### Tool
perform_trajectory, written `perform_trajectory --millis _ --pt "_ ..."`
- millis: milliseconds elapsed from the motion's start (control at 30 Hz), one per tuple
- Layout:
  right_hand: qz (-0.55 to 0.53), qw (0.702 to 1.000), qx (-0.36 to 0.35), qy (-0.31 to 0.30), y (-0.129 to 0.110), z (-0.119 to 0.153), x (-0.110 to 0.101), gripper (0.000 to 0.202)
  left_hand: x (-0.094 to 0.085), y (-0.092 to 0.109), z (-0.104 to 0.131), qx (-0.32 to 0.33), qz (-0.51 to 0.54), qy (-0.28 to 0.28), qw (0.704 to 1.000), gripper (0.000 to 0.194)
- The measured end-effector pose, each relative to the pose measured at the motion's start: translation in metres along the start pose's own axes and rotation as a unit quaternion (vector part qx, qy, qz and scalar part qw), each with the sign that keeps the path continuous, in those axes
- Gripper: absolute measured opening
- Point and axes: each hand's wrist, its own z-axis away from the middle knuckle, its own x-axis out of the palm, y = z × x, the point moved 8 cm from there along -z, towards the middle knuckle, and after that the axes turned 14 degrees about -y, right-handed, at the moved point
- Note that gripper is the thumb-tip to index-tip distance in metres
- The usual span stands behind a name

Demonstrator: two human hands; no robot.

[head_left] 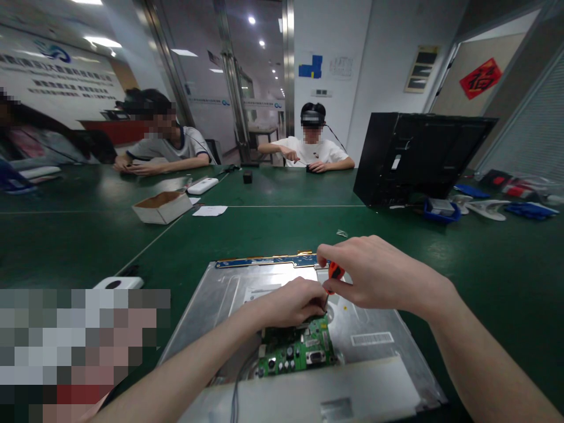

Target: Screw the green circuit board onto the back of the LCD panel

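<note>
Green circuit board [318,339] lies on metal panel [379,322]. Right hand [370,271]: fingers clenched on red-black screwdriver [336,271], shaft down at board's far right corner. Left hand [297,301]: fingers curled by shaft at board's far edge; pinching anything, cannot tell. Barcode label [372,338] right of board, digits unreadable. Red sign [480,79] far beyond board, right: "福". Wall lettering [70,77] far beyond, left: blurred.

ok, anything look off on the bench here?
Nothing looks spilled or plainly damaged. One stray: a small clear scrap, perhaps plastic, lying loose on the green table beyond the metal panel, away from the screwdriver in the right hand. Too small to identify.
</note>
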Motion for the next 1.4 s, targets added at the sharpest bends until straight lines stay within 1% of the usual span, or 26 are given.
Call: perform_trajectory --millis 133,233,333,400,467,567,733,967,1267,1400 --pt "0.002 1.0 -0.008 0.001 -0.0021 0.0014 -0.001 0.011 0.0003 -0.0042 -0.0004 -0.009 0.011 0.006 1.0 0.014" --pt "0.013 1.0 -0.006 0.0 -0.0022 -0.0006 -0.0007 0.011 0.0018 -0.0054 -0.0011 -0.003 0.018 0.002 1.0 0.014" --pt "0.023 1.0 0.012 0.007 0.0004 -0.0035 -0.001 0.012 0.0019 -0.0059 -0.001 -0.001 0.014 0.004 1.0 0.012" --pt "0.031 0.999 0.025 0.011 0.0025 -0.0048 -0.0011 0.016 0.0012 -0.0056 -0.0004 -0.002 0.007 0.01 1.0 0.011" --pt "0.031 0.999 0.027 0.008 0.0029 -0.0051 -0.0004 0.017 0.0008 -0.0052 0.0 -0.005 0.005 0.013 1.0 0.01" --pt "0.014 1.0 0.003 0.003 0.0003 -0.0035 0.0005 0.009 0.0009 -0.005 0.0005 -0.012 0.015 0.013 1.0 0.01" --pt "-0.009 1.0 -0.025 0.001 -0.002 -0.0004 0.0005 0.015 0.0007 -0.0016 0.0008 -0.011 0.016 0.01 1.0 0.012" --pt "-0.004 1.0 -0.009 0.005 0.0026 -0.0037 0.0004 0.012 0.0008 -0.0037 0.0 -0.013 0.008 0.014 1.0 0.013" --pt "0.012 1.0 -0.012 0.012 0.0004 -0.0029 0.0015 0.012 0.0014 -0.0043 -0.0008 -0.006 0.017 0.014 1.0 0.013" --pt "0.031 0.999 0.008 0.022 0.0025 -0.0048 0.0006 0.012 0.0012 -0.005 -0.0003 -0.011 0.019 0.018 1.0 0.012"
